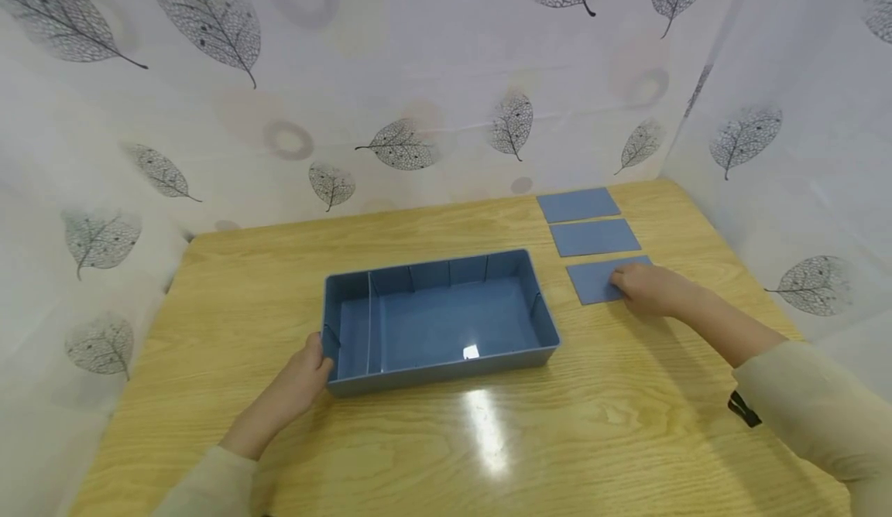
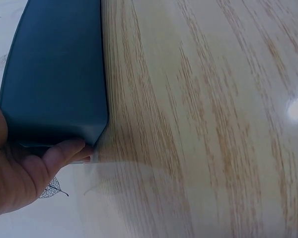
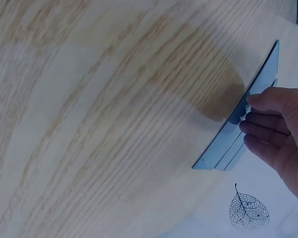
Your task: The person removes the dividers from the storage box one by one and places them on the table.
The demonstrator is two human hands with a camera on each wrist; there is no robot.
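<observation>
A shallow blue storage box (image 1: pixel 446 374) sits on the wooden table, with a thin upright divider (image 1: pixel 375 323) across its left part. My left hand (image 1: pixel 303 370) grips the box's left end wall; in the left wrist view its thumb (image 2: pixel 64 151) lies against the outside of the box (image 2: pixel 54 64). Three flat blue rectangular panels lie in a column to the right of the box. Over the nearest panel (image 1: pixel 592 281) is my right hand (image 1: pixel 651 289), fingers loosely bent and fingertips at the panel's surface (image 3: pixel 218 148). Whether they touch it is hard to tell.
Behind the nearest panel lie the middle panel (image 1: pixel 595 237) and the far panel (image 1: pixel 578 204). A white leaf-patterned sheet (image 1: pixel 446 76) hangs along the table's back and sides. Bright light reflects off the table (image 1: pixel 390 455) in front of the box.
</observation>
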